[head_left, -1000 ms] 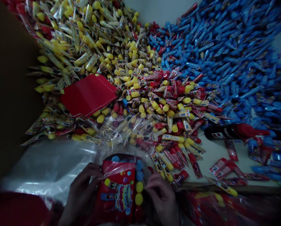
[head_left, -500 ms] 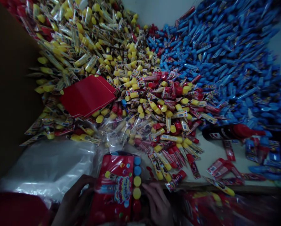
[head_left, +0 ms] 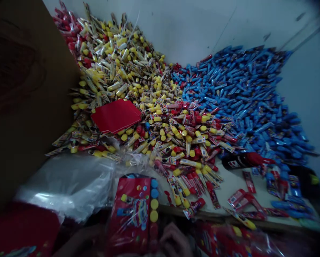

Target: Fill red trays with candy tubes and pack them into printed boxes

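In the lower middle of the head view lies a red printed card pack [head_left: 134,210] inside a clear plastic bag [head_left: 114,182]. A column of blue, yellow and red round caps [head_left: 154,204] runs along its right side. My left hand [head_left: 82,237], dim and blurred, closes on the bag at the lower left edge of the pack. On the other side my right hand [head_left: 174,240] has its fingers curled against the bag by the lower caps. The lower ends of both hands run out of the picture.
Yellow-capped tubes [head_left: 122,78] and blue ones [head_left: 245,82] are heaped behind. Red cards [head_left: 115,116] lie on the heap. A dark bottle with a red nozzle [head_left: 240,160] lies at right. Flat clear bags [head_left: 71,178] are at left, beside a cardboard wall [head_left: 28,107].
The camera view has tilted upward, so more wall shows. Both hands have moved lower along the pack's sides, and the fingers of my right hand are more curled.
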Demonstrator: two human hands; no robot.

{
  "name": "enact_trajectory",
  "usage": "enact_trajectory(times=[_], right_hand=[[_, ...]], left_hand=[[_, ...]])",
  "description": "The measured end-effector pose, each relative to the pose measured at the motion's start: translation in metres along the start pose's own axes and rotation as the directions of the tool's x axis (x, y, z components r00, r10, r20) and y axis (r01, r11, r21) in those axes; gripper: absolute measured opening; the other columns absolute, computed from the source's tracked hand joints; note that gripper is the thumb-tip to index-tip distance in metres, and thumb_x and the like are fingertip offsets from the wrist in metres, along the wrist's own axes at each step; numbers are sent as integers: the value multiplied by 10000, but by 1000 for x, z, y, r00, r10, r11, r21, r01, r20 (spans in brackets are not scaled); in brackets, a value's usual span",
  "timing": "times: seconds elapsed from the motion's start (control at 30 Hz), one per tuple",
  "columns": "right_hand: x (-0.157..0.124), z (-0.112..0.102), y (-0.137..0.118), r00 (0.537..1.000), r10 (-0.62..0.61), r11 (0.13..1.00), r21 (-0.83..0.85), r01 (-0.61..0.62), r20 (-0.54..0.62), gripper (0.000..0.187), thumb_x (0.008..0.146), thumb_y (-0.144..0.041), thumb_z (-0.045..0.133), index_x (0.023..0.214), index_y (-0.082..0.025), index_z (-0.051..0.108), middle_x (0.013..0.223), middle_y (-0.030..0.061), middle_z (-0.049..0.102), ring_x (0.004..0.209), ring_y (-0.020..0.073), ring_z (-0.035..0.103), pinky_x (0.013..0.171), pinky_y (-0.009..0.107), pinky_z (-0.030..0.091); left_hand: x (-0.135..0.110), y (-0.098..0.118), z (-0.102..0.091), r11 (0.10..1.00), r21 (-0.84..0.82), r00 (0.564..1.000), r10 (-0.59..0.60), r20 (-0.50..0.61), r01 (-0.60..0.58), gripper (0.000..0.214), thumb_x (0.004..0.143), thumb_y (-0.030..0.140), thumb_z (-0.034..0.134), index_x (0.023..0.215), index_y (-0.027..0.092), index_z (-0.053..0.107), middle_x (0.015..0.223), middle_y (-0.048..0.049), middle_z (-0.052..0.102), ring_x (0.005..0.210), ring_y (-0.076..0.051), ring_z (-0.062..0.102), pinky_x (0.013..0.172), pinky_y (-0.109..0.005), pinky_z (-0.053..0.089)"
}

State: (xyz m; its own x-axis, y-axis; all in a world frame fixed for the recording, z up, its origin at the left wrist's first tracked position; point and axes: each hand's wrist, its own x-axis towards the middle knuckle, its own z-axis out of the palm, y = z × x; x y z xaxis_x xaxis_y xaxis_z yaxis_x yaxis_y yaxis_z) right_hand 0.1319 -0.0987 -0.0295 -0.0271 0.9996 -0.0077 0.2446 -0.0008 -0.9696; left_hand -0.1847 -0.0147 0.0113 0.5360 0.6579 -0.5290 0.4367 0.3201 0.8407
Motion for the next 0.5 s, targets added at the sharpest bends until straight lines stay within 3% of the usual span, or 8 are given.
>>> enact_trajectory(times=[0.1,0.2,0.37,0.5], right_hand=[[16,-6,-24,995,22,999,-33,-25,-100,180,884,-291,552,750,-210,641,760,18,597,733,144,584,663,232,455],[37,-9,-47,972,-61,993,-109,37,-225,152,867,-206,545,740,-211,629,762,7,593,758,145,581,695,240,456],[64,-20,-89,926,-240,957,-233,175,-291,111,834,-180,558,743,-205,617,748,1,595,708,147,559,627,246,443],[72,-34,-137,828,-430,886,-343,311,-360,74,836,-195,584,775,-206,624,778,-7,597,722,137,555,641,244,433]], left_hand=[[2,15,-6,989,131,992,87,-93,-74,309,822,484,538,708,198,568,741,-18,619,708,-173,550,649,-235,449],[9,36,-9,959,237,922,225,-316,-153,240,832,414,518,741,196,561,739,-19,609,709,-169,547,640,-236,441],[11,88,-11,843,457,707,506,-495,-283,160,807,317,503,726,192,564,719,-17,579,669,-158,538,611,-249,422],[-6,137,-12,688,664,490,704,-513,-292,139,820,249,479,730,182,561,758,-24,563,699,-151,520,636,-253,410]])
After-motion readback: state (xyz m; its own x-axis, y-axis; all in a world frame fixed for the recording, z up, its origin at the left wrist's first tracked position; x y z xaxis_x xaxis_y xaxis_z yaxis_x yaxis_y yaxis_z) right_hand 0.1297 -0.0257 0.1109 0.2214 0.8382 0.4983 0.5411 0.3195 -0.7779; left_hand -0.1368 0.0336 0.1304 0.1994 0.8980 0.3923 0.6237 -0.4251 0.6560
